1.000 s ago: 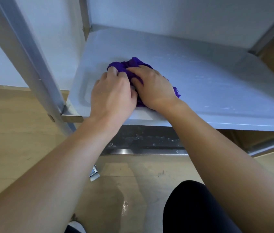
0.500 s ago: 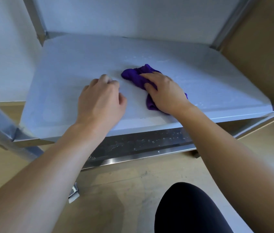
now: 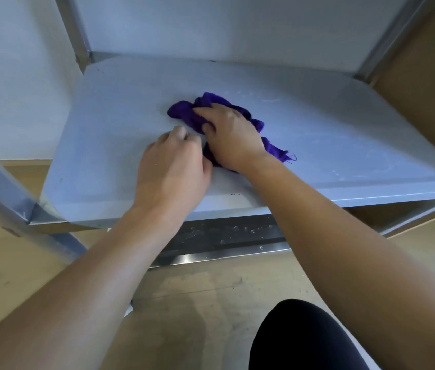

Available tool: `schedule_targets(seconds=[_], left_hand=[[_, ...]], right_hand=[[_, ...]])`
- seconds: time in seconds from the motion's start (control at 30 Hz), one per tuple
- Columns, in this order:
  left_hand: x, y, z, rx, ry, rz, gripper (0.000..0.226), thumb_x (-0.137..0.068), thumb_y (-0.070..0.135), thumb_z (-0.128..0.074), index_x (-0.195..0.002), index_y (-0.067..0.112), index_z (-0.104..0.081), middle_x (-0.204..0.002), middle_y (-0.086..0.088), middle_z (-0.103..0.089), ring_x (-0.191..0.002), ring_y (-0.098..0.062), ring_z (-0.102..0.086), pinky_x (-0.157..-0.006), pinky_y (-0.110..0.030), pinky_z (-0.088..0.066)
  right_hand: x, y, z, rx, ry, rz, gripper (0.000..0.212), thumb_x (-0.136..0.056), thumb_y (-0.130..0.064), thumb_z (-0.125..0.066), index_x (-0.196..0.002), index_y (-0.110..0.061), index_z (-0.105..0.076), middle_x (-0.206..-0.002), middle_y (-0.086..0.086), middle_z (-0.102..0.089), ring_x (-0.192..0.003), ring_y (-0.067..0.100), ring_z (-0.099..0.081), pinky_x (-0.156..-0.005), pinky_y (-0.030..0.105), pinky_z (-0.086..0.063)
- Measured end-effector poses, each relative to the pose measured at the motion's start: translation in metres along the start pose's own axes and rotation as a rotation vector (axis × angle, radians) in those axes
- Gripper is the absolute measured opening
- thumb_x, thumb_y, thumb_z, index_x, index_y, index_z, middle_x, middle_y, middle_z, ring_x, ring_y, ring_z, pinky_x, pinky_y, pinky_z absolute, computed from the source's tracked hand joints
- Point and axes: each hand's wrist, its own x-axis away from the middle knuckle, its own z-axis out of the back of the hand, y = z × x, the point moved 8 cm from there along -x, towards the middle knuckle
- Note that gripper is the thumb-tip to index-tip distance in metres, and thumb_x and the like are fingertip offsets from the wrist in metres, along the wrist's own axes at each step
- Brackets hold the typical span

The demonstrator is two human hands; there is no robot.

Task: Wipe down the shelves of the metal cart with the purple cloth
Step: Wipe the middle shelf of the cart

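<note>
A crumpled purple cloth (image 3: 192,113) lies near the middle of the grey metal cart shelf (image 3: 331,134). My right hand (image 3: 231,137) presses flat on top of the cloth, fingers curled into its folds. My left hand (image 3: 173,169) rests on the shelf just to the left of it, fingers bent, its fingertips close to the cloth's near edge. Whether the left hand touches the cloth is hidden by the right hand.
Metal cart posts stand at the back left (image 3: 77,36), back right (image 3: 387,36) and front left (image 3: 0,188). A lower shelf (image 3: 224,236) with water droplets shows under the front edge. Wooden floor (image 3: 197,303) lies below; my dark-clothed knee (image 3: 304,340) is at bottom right.
My right hand and the cloth have shifted slightly; my left hand has come back beside the cloth after sliding away from it. The view has swung a little to the left.
</note>
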Motion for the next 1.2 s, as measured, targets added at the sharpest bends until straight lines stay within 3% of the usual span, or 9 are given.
schedule_targets(seconds=[0.13, 0.27, 0.47, 0.67, 0.8, 0.93, 1.1, 1.2], left_hand=[[-0.002, -0.012, -0.004, 0.093, -0.011, 0.072, 0.025, -0.092, 0.021, -0.05, -0.106, 0.013, -0.069, -0.115, 0.0, -0.062, -0.099, -0.025, -0.06, -0.079, -0.036, -0.044], [-0.006, -0.022, -0.001, 0.178, -0.052, 0.102, 0.031, -0.093, 0.021, -0.05, -0.117, 0.024, -0.07, -0.13, 0.014, -0.058, -0.111, -0.015, -0.058, -0.089, -0.03, -0.045], [-0.005, -0.041, 0.003, 0.132, -0.069, 0.095, 0.031, -0.093, 0.025, -0.051, -0.119, 0.027, -0.068, -0.136, 0.011, -0.055, -0.12, -0.015, -0.054, -0.094, -0.032, -0.045], [-0.003, -0.043, 0.007, 0.085, -0.033, 0.093, 0.03, -0.093, 0.021, -0.048, -0.113, 0.02, -0.07, -0.139, 0.007, -0.056, -0.121, -0.018, -0.055, -0.094, -0.032, -0.045], [-0.004, -0.041, 0.01, 0.083, -0.022, 0.094, 0.027, -0.092, 0.021, -0.05, -0.108, 0.02, -0.071, -0.131, 0.006, -0.061, -0.113, -0.023, -0.058, -0.089, -0.036, -0.047], [-0.004, -0.041, 0.009, 0.11, -0.03, 0.09, 0.028, -0.091, 0.022, -0.052, -0.112, 0.024, -0.07, -0.126, 0.005, -0.062, -0.109, -0.025, -0.059, -0.086, -0.036, -0.048], [-0.004, -0.044, 0.006, 0.157, -0.035, 0.127, 0.03, -0.092, 0.024, -0.052, -0.116, 0.028, -0.07, -0.139, 0.01, -0.056, -0.122, -0.015, -0.055, -0.096, -0.03, -0.044], [-0.005, -0.045, 0.006, 0.158, -0.043, 0.13, 0.031, -0.093, 0.025, -0.051, -0.116, 0.028, -0.07, -0.14, 0.012, -0.054, -0.123, -0.012, -0.053, -0.096, -0.028, -0.043]], right_hand=[[-0.006, 0.016, 0.009, -0.086, -0.017, -0.072, 0.039, -0.097, -0.028, -0.044, -0.133, -0.037, -0.052, -0.137, -0.007, -0.055, -0.125, 0.022, -0.049, -0.098, 0.039, -0.044], [-0.008, 0.062, 0.028, -0.009, 0.002, -0.166, 0.038, -0.097, -0.032, -0.042, -0.133, -0.04, -0.05, -0.137, 0.001, -0.055, -0.123, 0.029, -0.051, -0.095, 0.039, -0.043], [-0.014, 0.126, 0.045, 0.019, 0.048, -0.351, 0.04, -0.096, -0.03, -0.04, -0.133, -0.041, -0.049, -0.13, 0.006, -0.059, -0.117, 0.033, -0.054, -0.09, 0.039, -0.043], [-0.035, 0.095, 0.026, 0.049, 0.026, -0.332, 0.043, -0.094, -0.024, -0.041, -0.135, -0.035, -0.049, -0.135, 0.007, -0.054, -0.125, 0.032, -0.048, -0.1, 0.043, -0.041], [-0.055, 0.012, -0.01, 0.04, -0.101, -0.107, 0.05, -0.092, -0.023, -0.048, -0.14, -0.033, -0.043, -0.147, 0.001, -0.043, -0.133, 0.028, -0.04, -0.106, 0.044, -0.038], [-0.059, -0.011, -0.013, -0.041, -0.067, -0.087, 0.045, -0.096, -0.025, -0.039, -0.138, -0.038, -0.045, -0.137, -0.003, -0.053, -0.126, 0.024, -0.047, -0.099, 0.039, -0.04], [-0.059, 0.057, 0.016, 0.016, -0.01, -0.153, 0.038, -0.097, -0.038, -0.04, -0.134, -0.043, -0.047, -0.142, -0.003, -0.05, -0.125, 0.027, -0.051, -0.097, 0.035, -0.042], [-0.062, 0.114, 0.029, 0.048, 0.009, -0.284, 0.041, -0.093, -0.039, -0.035, -0.132, -0.043, -0.046, -0.133, 0.003, -0.057, -0.118, 0.032, -0.055, -0.094, 0.04, -0.046]])
